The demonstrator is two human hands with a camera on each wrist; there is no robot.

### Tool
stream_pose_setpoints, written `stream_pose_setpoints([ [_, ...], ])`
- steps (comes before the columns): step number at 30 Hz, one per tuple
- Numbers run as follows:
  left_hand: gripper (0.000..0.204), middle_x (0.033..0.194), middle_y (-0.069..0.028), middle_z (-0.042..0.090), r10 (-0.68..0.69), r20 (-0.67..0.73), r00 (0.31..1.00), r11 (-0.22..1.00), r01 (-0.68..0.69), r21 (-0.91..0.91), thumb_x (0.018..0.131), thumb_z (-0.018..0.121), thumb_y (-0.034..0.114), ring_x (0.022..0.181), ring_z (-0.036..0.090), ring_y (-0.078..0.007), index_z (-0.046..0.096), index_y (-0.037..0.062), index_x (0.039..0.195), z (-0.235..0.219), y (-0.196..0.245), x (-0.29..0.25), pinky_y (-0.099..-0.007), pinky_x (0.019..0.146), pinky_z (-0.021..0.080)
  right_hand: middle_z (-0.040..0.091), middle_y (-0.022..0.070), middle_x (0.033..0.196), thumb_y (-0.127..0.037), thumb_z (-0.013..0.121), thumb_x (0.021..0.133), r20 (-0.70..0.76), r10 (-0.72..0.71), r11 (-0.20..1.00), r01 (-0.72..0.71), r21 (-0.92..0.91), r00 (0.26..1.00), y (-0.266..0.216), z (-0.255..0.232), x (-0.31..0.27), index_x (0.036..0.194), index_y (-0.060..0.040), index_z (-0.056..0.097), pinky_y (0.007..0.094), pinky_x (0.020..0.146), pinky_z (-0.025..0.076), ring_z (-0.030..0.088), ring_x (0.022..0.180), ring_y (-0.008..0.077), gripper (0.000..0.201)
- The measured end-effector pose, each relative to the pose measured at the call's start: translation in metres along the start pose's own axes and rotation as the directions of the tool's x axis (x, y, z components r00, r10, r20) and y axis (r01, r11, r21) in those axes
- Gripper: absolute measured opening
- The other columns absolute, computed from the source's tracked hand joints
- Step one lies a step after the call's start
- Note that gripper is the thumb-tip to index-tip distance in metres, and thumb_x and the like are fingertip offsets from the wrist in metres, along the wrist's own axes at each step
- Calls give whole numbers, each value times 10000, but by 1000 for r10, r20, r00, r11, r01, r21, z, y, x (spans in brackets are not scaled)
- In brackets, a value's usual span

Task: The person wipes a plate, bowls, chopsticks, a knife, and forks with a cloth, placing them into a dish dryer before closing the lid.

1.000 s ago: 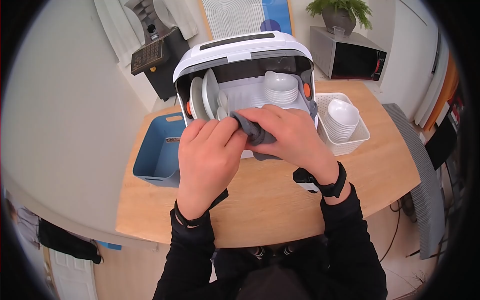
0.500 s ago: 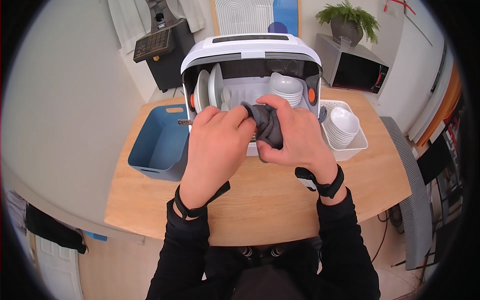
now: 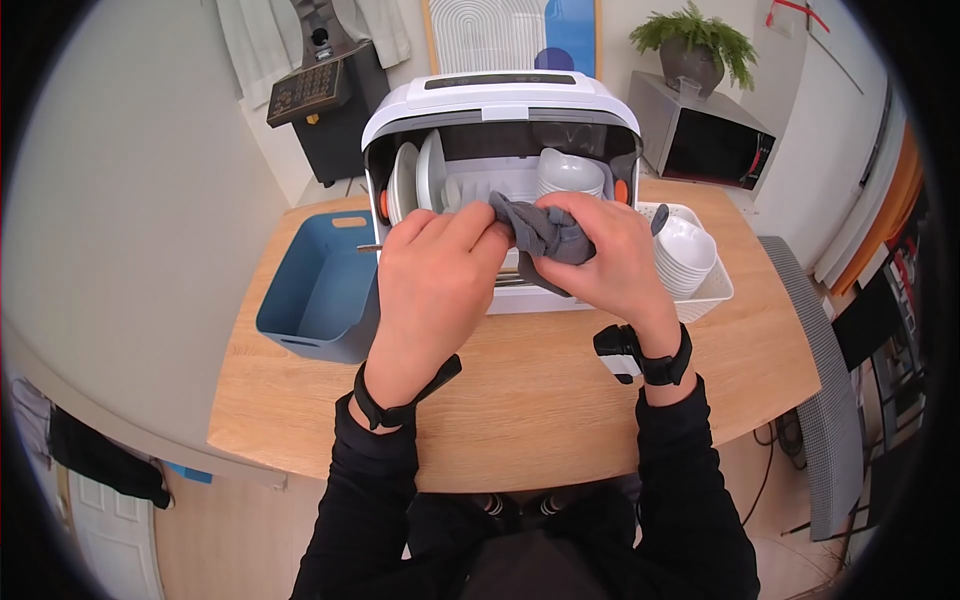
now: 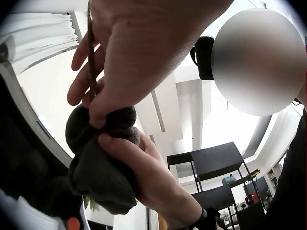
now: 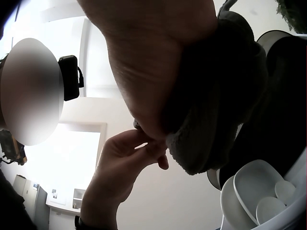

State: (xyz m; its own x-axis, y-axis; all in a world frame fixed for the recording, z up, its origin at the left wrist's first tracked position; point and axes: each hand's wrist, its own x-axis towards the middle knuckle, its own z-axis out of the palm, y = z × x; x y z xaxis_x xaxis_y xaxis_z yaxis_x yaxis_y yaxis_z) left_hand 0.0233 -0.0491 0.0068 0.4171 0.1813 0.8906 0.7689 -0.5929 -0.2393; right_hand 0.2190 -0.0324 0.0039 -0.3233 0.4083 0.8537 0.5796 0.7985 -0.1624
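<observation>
In the head view my left hand (image 3: 440,265) pinches a slim metal cutlery handle (image 3: 369,247), whose end sticks out past the knuckles on the left. The left wrist view shows the same cutlery handle (image 4: 91,60) running down between thumb and fingers toward the cloth. Its other end is hidden, so I cannot tell which kind of cutlery it is. My right hand (image 3: 615,255) grips a bunched dark grey cloth (image 3: 550,235), thumb below and fingers above. The cloth meets the left fingertips. Both hands are held up before the open front of a white dish cabinet (image 3: 500,95).
Inside the cabinet, upright plates (image 3: 430,170) stand left and stacked bowls (image 3: 570,172) right. A blue bin (image 3: 315,290) is left of it. On the right, a white basket (image 3: 715,292) holds more bowls (image 3: 685,255). A microwave (image 3: 715,130) stands behind, under a potted plant (image 3: 693,60).
My right hand has shifted right with the cloth, away from the left hand. The cutlery handle now shows edge-on at the left knuckles. The head view has tilted slightly.
</observation>
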Motion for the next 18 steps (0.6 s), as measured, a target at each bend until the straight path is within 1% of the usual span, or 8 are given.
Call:
stream_pose_setpoints([
  [1,109,810,3,607,-3,-17,1000,1000,3,-11,690,699,46,630,555,-207,676,95,784,1,1,0,-314,595,440,701,68,896,-161,779,650,-8,-2,1000,2,0,1000,0,-1,0,1008,-111,658,350,672,517,667,775,293,381],
  [6,111,808,15,615,-12,1,1000,1000,12,-10,690,704,45,610,557,-201,683,99,785,-1,3,2,-316,568,436,699,63,901,-155,768,639,-31,-2,1000,3,26,1000,4,-4,0,978,-116,669,350,667,521,664,763,289,356],
  [15,104,793,8,614,-92,-27,995,994,90,-68,738,746,61,580,559,-204,704,108,822,4,7,3,-302,529,428,702,55,905,-169,754,649,-78,79,997,-77,25,994,6,-6,-1,1004,-125,675,339,665,527,669,761,286,366],
  [18,109,793,1,621,-146,-50,988,988,144,-47,745,757,48,573,564,-197,704,97,828,-1,4,3,-291,510,422,706,61,899,-173,765,665,-195,191,982,-187,38,962,16,-9,-3,1036,-126,664,320,663,523,681,758,259,387],
])
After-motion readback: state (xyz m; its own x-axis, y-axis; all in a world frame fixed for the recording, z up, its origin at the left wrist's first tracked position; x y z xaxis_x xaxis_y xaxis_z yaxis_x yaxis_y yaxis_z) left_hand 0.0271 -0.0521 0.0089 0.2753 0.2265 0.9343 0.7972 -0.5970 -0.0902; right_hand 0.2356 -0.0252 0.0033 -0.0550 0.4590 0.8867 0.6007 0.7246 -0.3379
